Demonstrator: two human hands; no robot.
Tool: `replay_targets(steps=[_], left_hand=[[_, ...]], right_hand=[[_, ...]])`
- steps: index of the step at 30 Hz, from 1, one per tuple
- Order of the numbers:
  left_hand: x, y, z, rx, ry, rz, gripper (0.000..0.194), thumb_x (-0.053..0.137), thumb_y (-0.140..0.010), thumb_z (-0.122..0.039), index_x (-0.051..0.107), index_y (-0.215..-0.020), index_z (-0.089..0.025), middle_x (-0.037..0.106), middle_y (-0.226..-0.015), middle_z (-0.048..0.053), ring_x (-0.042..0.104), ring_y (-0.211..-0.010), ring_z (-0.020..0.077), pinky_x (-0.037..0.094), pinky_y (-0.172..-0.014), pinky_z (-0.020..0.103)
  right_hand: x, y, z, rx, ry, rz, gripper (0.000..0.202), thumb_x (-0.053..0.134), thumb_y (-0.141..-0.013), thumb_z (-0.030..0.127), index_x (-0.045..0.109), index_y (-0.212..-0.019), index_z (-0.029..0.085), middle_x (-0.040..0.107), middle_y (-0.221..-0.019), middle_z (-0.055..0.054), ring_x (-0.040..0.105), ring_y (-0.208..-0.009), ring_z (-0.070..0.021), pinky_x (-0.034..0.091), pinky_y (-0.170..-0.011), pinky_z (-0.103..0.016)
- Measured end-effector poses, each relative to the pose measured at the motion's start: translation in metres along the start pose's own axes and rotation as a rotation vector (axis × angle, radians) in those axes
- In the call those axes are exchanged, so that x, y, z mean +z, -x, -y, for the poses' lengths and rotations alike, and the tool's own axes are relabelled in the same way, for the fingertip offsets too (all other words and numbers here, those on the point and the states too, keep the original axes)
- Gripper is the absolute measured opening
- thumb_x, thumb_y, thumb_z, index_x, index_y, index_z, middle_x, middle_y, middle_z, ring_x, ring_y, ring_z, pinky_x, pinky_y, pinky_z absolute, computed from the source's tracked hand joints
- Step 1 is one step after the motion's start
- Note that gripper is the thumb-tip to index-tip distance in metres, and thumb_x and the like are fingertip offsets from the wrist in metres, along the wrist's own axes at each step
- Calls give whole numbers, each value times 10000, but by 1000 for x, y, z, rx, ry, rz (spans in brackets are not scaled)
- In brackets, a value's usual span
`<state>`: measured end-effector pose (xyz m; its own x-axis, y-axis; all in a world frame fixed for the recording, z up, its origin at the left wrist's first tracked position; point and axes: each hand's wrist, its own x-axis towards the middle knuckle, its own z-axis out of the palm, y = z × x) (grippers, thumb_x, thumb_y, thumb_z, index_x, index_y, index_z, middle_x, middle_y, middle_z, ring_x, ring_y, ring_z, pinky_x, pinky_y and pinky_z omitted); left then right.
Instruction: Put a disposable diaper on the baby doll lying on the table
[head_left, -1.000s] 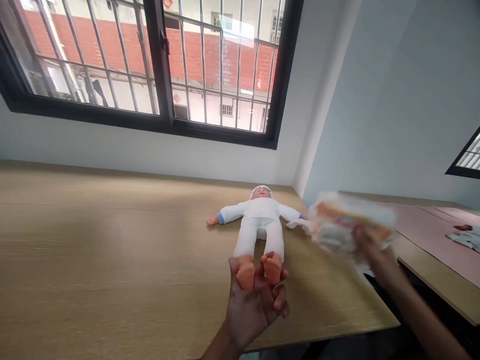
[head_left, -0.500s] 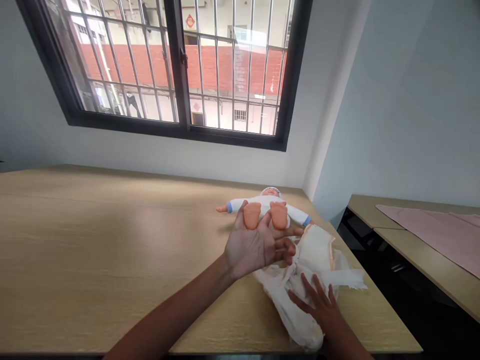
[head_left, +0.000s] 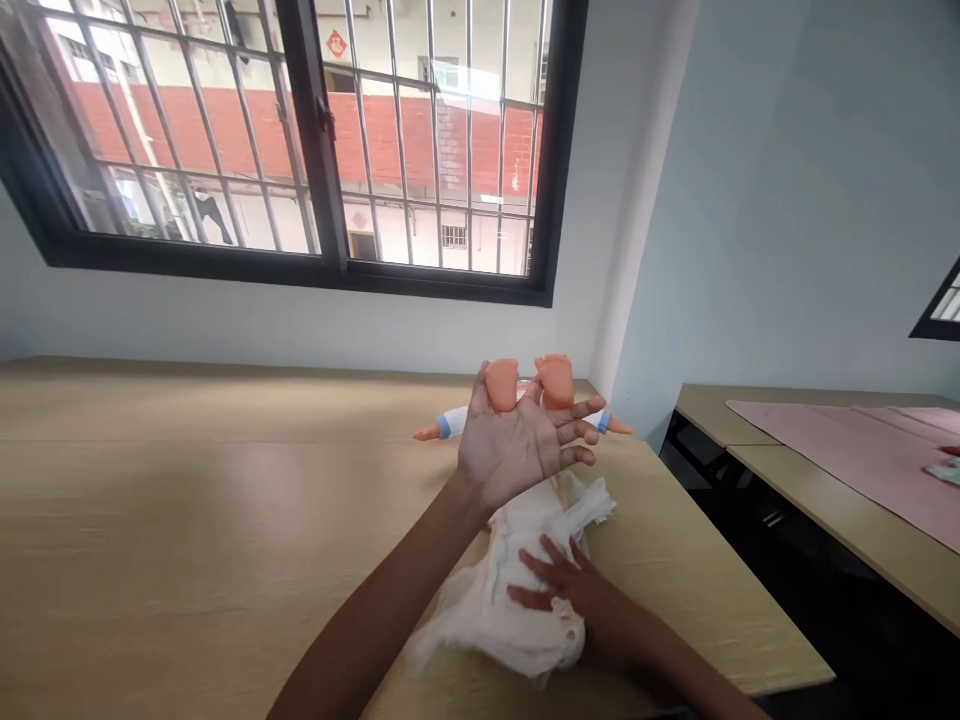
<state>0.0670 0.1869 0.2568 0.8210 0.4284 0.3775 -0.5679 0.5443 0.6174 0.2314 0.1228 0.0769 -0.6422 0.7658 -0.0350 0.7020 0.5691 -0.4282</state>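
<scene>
A baby doll [head_left: 555,382] lies on its back on the wooden table, its two bare feet raised towards me. My left hand [head_left: 510,450], palm facing me, grips the doll's legs from behind, a finger passing between the feet; this hides most of the white-clothed body. Under the raised legs and nearer to me lies a white diaper [head_left: 517,580], spread out lengthwise with crumpled edges and side tabs. My right hand [head_left: 574,590] rests on the diaper's near part, fingers spread flat.
The wooden table [head_left: 187,560] reaches far to the left and ends in a slanting edge at right. Across a dark gap stands another table with a pink cloth [head_left: 840,440]. A barred window [head_left: 442,150] is in the wall behind.
My left hand has lifted the doll's feet higher. The diaper has shifted left and now lies below the doll's legs, with my right hand moved left along with it. The view has turned right.
</scene>
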Motion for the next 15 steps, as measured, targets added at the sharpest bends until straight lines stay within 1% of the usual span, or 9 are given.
replay_targets(steps=[2, 4, 8, 12, 13, 15], left_hand=[[-1, 2, -1, -28, -12, 17, 384, 379, -847, -502, 486, -1000, -167, 614, -1027, 159, 602, -825, 274, 419, -752, 399], [-1, 3, -2, -41, -42, 38, 390, 356, -858, -501, 483, -991, -158, 621, -1009, 163, 606, -830, 280, 419, -753, 407], [-3, 2, -4, -46, -78, 82, 418, 367, -857, -527, 483, -973, -143, 623, -1002, 168, 608, -860, 282, 423, -768, 404], [-4, 3, -7, -51, -70, 92, 445, 371, -850, -547, 488, -971, -135, 614, -991, 169, 610, -875, 292, 432, -763, 407], [-4, 3, -8, -47, -66, 82, 440, 366, -853, -542, 490, -970, -136, 613, -988, 166, 612, -871, 291, 435, -757, 405], [-4, 4, -11, -31, -56, 52, 430, 360, -857, -533, 495, -971, -141, 612, -988, 164, 613, -866, 289, 440, -745, 399]], right_hand=[[-3, -11, -9, 20, 42, -33, 743, 633, -772, 313, 289, -1423, 407, 166, -1537, -23, 44, -1400, -370, 72, -1095, -620], [-3, -22, -19, 20, 80, -63, 751, 622, -770, 280, 280, -1428, 397, 165, -1539, -23, 40, -1407, -350, 84, -1101, -601], [-10, -37, -28, -11, 112, -93, 695, 595, -793, 280, 310, -1419, 383, 184, -1534, -22, 78, -1402, -355, 105, -1094, -589], [-17, -37, -29, -101, 74, -200, 568, 521, -840, 276, 384, -1381, 383, 252, -1516, 1, 142, -1392, -344, 126, -1097, -554], [-16, -36, -29, -111, 74, -197, 559, 527, -838, 276, 400, -1372, 384, 248, -1517, 4, 132, -1394, -341, 118, -1101, -549], [-13, -34, -26, -118, 79, -133, 570, 570, -824, 293, 413, -1362, 395, 217, -1526, 8, 88, -1402, -344, 89, -1104, -558]])
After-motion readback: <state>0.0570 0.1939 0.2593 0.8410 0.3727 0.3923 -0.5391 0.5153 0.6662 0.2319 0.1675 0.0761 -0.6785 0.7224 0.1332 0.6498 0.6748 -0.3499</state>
